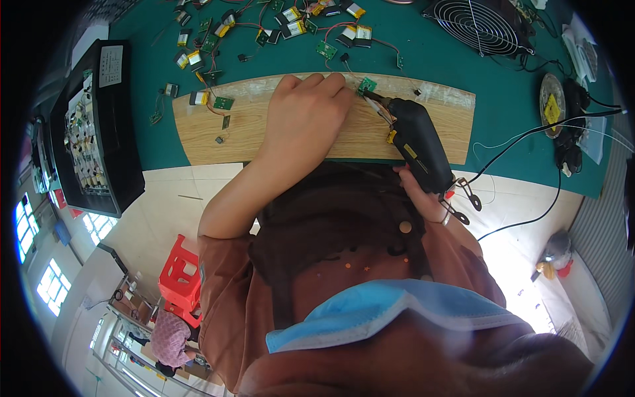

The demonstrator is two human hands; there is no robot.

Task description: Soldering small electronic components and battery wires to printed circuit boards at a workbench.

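Observation:
My left hand [309, 109] rests over the wooden board [231, 139] with its fingers curled. What lies under its fingertips is hidden. Just right of its knuckles sits a small green circuit board [368, 84], with a thin wire running up from it. My right hand [423, 196] grips a black soldering gun [423, 142] by its lower end. The gun's tip reaches the edge of that circuit board, close to my left fingers. On the board's left part lie a small battery [198, 98] and another green circuit board [223, 103], joined by wires.
Several wired batteries [291, 30] and circuit boards crowd the far side of the green mat [423, 59]. A fan with a wire guard [479, 26] stands far right. At left is a black box of parts [92, 126]. A black cable [529, 135] crosses the right side.

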